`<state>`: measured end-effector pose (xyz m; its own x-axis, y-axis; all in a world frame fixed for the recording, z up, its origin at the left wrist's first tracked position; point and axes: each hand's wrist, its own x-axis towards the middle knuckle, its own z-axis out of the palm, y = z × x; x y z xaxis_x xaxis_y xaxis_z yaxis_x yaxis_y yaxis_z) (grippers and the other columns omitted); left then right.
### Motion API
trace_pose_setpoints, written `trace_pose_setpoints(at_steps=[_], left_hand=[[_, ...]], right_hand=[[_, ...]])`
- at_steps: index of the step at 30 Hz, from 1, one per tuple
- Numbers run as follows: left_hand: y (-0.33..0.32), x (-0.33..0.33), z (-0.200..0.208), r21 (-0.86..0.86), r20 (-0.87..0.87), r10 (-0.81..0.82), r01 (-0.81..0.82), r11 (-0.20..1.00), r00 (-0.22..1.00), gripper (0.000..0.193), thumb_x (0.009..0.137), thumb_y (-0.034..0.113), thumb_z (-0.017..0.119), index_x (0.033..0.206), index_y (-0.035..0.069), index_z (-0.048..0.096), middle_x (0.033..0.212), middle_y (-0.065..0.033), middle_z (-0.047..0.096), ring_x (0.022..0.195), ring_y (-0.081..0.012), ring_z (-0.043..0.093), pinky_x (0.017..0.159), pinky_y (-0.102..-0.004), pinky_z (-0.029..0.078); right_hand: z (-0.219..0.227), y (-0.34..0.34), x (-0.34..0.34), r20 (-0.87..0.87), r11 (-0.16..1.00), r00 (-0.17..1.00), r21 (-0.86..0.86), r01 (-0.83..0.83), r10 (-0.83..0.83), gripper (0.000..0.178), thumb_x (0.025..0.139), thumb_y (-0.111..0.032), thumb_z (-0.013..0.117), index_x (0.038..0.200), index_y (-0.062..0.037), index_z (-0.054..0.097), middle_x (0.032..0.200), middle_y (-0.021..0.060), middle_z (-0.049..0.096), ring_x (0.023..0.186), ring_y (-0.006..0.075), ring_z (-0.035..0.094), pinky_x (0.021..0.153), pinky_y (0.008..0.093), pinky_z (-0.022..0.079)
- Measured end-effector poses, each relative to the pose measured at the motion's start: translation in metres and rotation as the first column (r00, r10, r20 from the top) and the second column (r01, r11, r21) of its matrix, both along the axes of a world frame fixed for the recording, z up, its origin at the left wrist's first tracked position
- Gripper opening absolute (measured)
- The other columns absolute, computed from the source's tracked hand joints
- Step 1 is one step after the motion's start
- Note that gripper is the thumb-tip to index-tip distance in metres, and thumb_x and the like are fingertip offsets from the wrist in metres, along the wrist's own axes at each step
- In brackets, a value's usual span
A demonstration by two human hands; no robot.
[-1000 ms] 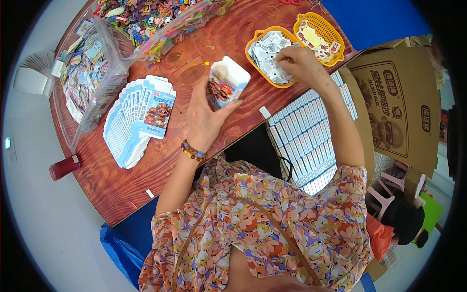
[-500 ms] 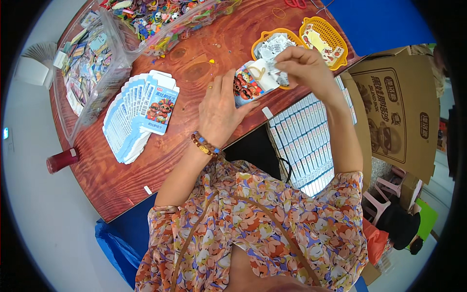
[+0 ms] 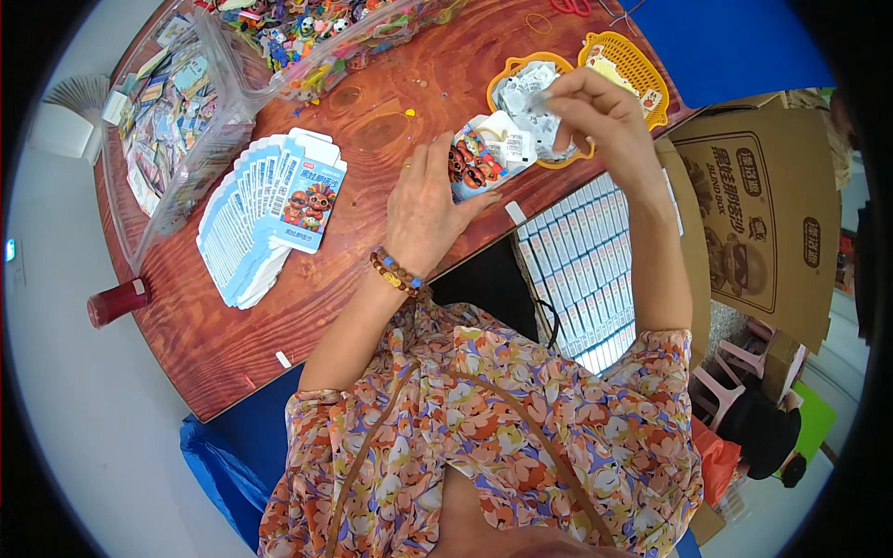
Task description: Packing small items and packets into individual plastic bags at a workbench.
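My left hand (image 3: 426, 197) holds a small blue and red illustrated carton (image 3: 473, 166) on the table, thumb along its near edge and fingers along its far side. The carton's open end faces right. A small white printed sachet (image 3: 517, 144) lies at that opening. Just right of it my right hand (image 3: 600, 107) is raised beside a yellow basket (image 3: 507, 70) of white sachets. Its thumb and fingers are pinched around something small and greyish that I cannot make out. A fanned stack of flat blue cartons (image 3: 270, 219) lies to the left.
Clear bins with printed cards (image 3: 172, 121) and colourful trinkets (image 3: 307, 37) stand at the far left. Another yellow basket (image 3: 637, 79) is at the far right. Below the table's right edge are rows of packed boxes (image 3: 581, 270) and a large brown cardboard box (image 3: 753, 205).
My right hand has shifted slightly right and up from the carton's mouth. The tan cord loop seen there no longer shows; a white sachet now does. My left hand keeps hold of the carton.
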<state>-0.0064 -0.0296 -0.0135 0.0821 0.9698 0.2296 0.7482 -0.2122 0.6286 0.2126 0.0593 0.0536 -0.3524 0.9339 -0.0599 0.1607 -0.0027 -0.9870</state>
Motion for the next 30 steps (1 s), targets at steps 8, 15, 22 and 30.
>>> trace_pose_setpoints(at_steps=[8,15,22,30], left_hand=[[-0.003,-0.003,-0.008,-0.041,0.122,0.016,-0.011,0.999,0.992,0.081,0.068,0.028,0.088,0.131,-0.002,0.046,0.114,-0.0217,0.059,0.107,-0.039,0.059,0.089,-0.0456,0.051],[-0.003,-0.003,-0.006,-0.023,0.137,0.014,-0.011,1.0,0.991,0.082,0.068,0.028,0.088,0.131,-0.002,0.046,0.113,-0.0217,0.059,0.106,-0.0389,0.059,0.088,-0.0455,0.051],[-0.003,-0.003,-0.011,-0.042,0.087,0.011,-0.008,0.999,0.996,0.084,0.068,0.03,0.088,0.132,-0.002,0.045,0.112,-0.0212,0.059,0.104,-0.0383,0.06,0.085,-0.0455,0.052],[-0.003,-0.005,-0.005,-0.058,0.021,0.013,-0.012,0.998,1.0,0.084,0.067,0.032,0.088,0.132,-0.002,0.046,0.111,-0.0195,0.059,0.104,-0.0373,0.06,0.082,-0.045,0.053]], right_hand=[[-0.02,-0.012,0.009,0.54,0.883,0.808,0.466,-0.054,-0.236,0.019,0.091,-0.018,0.068,0.103,-0.004,0.071,0.095,0.0057,0.071,0.08,0.0131,0.065,0.065,0.0276,0.049],[-0.018,-0.019,-0.011,0.513,0.952,0.859,0.26,-0.164,0.008,0.015,0.089,-0.012,0.069,0.099,-0.0005,0.07,0.082,0.0031,0.067,0.074,0.0101,0.059,0.061,0.0254,0.044],[-0.014,-0.015,-0.017,0.4,0.986,0.916,0.144,-0.083,0.019,0.01,0.089,-0.009,0.069,0.087,0.0002,0.068,0.069,0.0002,0.057,0.061,0.0083,0.048,0.054,0.0265,0.038],[0.0,-0.007,-0.029,0.707,0.957,0.707,0.2,-0.213,0.009,0.025,0.09,-0.022,0.07,0.078,-0.0007,0.064,0.063,0.0034,0.052,0.055,0.0082,0.043,0.051,0.0298,0.033]])
